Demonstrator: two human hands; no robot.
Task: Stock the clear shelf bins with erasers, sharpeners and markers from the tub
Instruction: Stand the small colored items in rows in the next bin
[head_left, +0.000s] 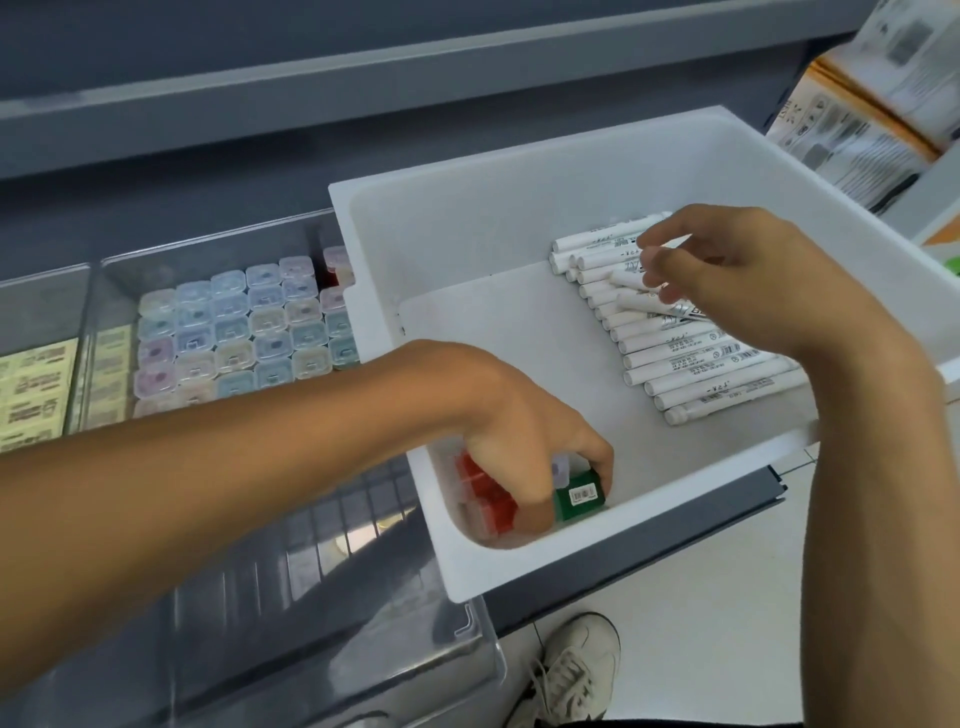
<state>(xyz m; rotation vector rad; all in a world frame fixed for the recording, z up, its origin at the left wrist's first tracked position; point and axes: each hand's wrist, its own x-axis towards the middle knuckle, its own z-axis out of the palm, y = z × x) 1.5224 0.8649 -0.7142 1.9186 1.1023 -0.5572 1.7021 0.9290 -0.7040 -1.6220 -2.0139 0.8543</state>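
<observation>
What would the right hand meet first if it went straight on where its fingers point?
Probably the white markers in the tub, lying just under the right hand; it may already touch one.

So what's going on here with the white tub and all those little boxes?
A person is stocking shelf bins from a white tub. Their left hand grips a clump of small red and green boxes in the tub's near corner. The right hand curls its fingers on one of the white markers lined up along the tub's right side. The clear bin to the left already holds rows of pastel cases. Both hands are inside the tub.
</observation>
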